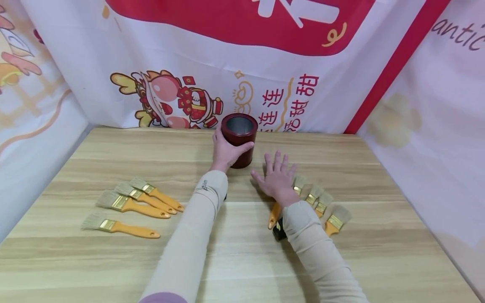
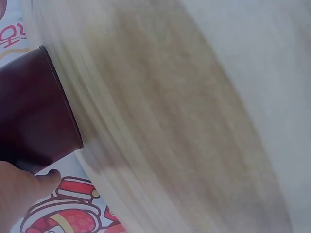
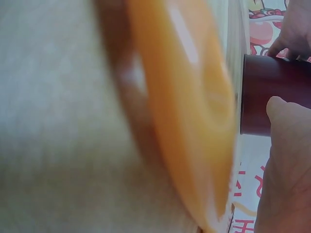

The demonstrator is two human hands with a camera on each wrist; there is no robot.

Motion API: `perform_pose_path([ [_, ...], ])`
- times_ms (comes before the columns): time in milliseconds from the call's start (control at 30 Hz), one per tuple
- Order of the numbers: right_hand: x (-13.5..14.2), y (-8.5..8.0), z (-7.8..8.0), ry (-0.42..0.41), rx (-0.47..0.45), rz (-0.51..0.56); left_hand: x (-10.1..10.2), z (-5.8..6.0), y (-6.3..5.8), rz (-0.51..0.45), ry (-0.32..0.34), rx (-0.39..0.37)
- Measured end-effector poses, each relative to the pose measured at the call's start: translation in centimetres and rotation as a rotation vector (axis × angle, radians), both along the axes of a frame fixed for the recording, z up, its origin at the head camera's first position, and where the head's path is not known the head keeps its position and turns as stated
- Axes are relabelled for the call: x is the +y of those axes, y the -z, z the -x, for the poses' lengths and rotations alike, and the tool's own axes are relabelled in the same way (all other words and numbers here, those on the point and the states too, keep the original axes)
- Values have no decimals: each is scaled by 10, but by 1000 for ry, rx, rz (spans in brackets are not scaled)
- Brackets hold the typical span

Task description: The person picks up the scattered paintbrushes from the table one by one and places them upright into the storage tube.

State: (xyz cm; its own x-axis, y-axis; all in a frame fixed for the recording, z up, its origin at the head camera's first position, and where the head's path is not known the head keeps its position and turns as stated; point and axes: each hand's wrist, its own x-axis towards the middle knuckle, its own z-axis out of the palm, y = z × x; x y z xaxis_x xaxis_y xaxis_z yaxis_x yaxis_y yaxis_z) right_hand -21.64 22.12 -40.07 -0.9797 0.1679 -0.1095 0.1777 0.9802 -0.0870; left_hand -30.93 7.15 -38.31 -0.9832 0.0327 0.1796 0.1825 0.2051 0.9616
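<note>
At the back of the table stands a dark red, glossy can point(image 1: 243, 160), its round top uncovered and its inside silvery. My left hand point(image 1: 226, 151) grips it from the left, with the thumb across the front. The left wrist view shows the can's lower part point(image 2: 34, 107) beside the left thumb point(image 2: 19, 191). My right hand point(image 1: 278, 182) is spread palm down, right of the can and apart from it, nearest to the right-hand brushes. Under the right wrist, an orange brush handle point(image 3: 187, 107) looms blurred in the right wrist view.
Several flat paintbrushes with orange handles point(image 1: 145, 208) lie on the left of the wooden table point(image 1: 242, 261). More brushes point(image 1: 337, 216) lie on the right, partly hidden by my right forearm. A printed cloth point(image 1: 212, 63) hangs behind the table.
</note>
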Motion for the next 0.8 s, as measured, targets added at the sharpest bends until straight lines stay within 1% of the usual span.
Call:
perform_pose_path([
  [200, -1, -1, -4, -5, 9, 32, 0, 0, 0, -2, -17, 21],
  [467, -3, -2, -6, -11, -6, 41, -3, -1, 1, 27, -17, 13],
  [600, -5, -2, -7, -6, -6, 40, -4, -4, -2, 54, -13, 9],
  [800, -7, -7, -8, 5, 52, 9, -2, -6, -10, 115, 7, 19],
])
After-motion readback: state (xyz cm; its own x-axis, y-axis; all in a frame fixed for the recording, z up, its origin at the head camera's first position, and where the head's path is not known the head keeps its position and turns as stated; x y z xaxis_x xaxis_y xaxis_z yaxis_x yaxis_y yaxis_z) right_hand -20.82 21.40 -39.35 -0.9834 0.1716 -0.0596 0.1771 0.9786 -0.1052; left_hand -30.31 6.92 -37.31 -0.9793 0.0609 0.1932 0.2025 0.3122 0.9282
